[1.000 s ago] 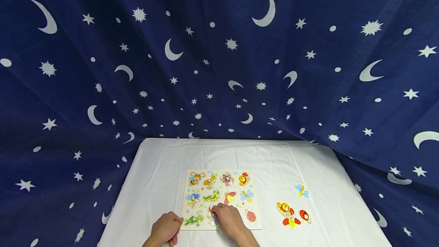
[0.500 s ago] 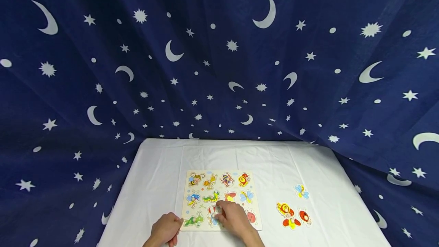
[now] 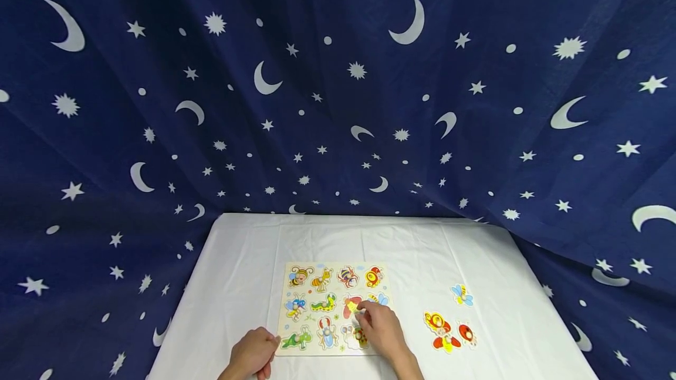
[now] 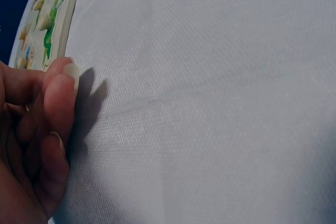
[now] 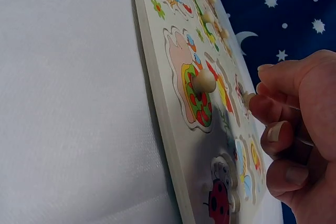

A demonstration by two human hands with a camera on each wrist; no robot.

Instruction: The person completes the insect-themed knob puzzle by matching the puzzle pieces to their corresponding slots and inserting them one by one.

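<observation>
Puzzle board (image 3: 314, 350) laid at lower centre, left hand (image 3: 252, 350) curled at its corner — grip unclear, right hand (image 3: 385, 330) held above, loosely bent.

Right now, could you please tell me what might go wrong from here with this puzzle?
The loose butterfly and loose red-winged piece touch or overlap, so lifting one may shift the other. Both are largely red and yellow, so they could be mixed up. The right hand is over the board, near the raised knob on the snail, and might knock it when moving.
</observation>
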